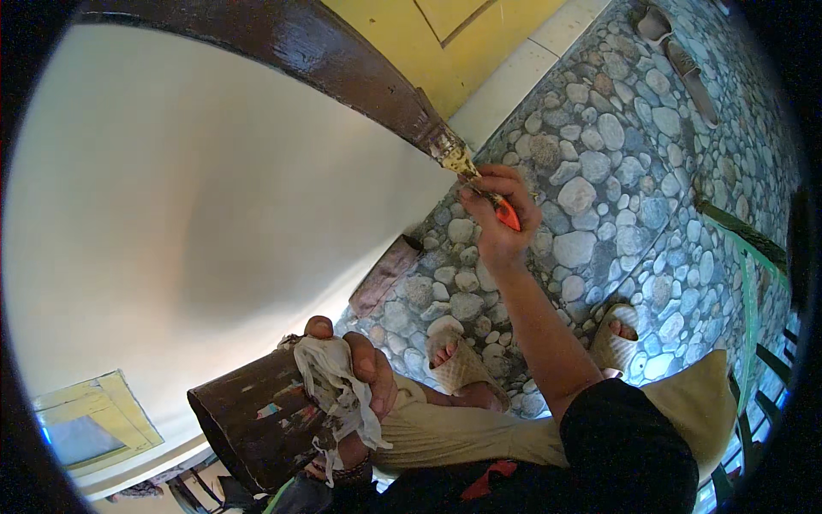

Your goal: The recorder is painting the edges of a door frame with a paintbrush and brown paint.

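Note:
My right hand (505, 206) grips a paintbrush (505, 212) with an orange handle. The brush's paint-smeared head meets the lower end of a brown painted door frame (342, 68). My left hand (370, 364) is closed around a dark brown, paint-spotted can (257, 420), which tilts with its mouth toward the lower left. A crumpled white rag (330, 377) is bunched between those fingers and the can. What is inside the can does not show.
A white wall (240, 188) fills the left, and a yellow door panel (445, 51) stands beyond the frame. Rounded stones cover the floor (574, 248). A brown cylindrical object (385, 278) lies at the wall's foot. Shoes (689, 81) lie at the far right.

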### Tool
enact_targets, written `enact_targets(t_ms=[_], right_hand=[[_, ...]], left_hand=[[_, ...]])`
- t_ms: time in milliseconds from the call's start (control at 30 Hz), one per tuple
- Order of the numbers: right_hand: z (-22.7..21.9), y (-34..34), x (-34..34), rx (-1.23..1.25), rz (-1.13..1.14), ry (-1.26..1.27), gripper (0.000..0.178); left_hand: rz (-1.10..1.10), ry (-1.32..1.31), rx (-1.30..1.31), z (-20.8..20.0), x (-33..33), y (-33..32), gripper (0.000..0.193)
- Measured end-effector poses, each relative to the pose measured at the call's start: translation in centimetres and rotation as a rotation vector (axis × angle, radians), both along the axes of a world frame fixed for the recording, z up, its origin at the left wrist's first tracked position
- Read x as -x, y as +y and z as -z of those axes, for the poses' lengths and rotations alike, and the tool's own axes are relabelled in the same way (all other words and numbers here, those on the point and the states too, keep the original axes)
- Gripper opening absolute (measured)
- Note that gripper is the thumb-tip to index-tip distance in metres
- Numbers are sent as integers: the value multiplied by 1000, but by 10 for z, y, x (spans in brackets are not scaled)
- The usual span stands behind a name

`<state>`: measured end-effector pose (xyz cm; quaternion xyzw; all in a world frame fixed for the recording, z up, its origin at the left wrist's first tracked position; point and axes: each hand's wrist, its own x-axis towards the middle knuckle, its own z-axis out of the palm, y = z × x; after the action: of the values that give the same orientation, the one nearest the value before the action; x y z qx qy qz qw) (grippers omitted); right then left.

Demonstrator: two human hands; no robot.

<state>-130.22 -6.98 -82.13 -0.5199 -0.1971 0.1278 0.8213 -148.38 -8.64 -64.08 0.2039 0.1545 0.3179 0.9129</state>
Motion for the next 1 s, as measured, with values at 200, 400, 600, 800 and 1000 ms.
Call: enact_targets(t_ms=[200, 400, 600, 800, 1000], right_hand=[[-5, -8, -5, -34, 4, 24, 16], [-16, -42, -39, -37, 37, 74, 13], [-10, -54, -65, -151, -33, 530, 15], [5, -39, -53, -383, -225, 982, 19], [-3, -27, -39, -435, -423, 981, 17]], left_hand=[[7, 10, 38, -4, -3, -4, 44], [13, 23, 28, -8, -5, -7, 44], [-1, 57, 21, -11, -8, -13, 44], [-51, 100, 20, -13, -8, -17, 44], [-65, 82, 28, -9, -11, -11, 42]])
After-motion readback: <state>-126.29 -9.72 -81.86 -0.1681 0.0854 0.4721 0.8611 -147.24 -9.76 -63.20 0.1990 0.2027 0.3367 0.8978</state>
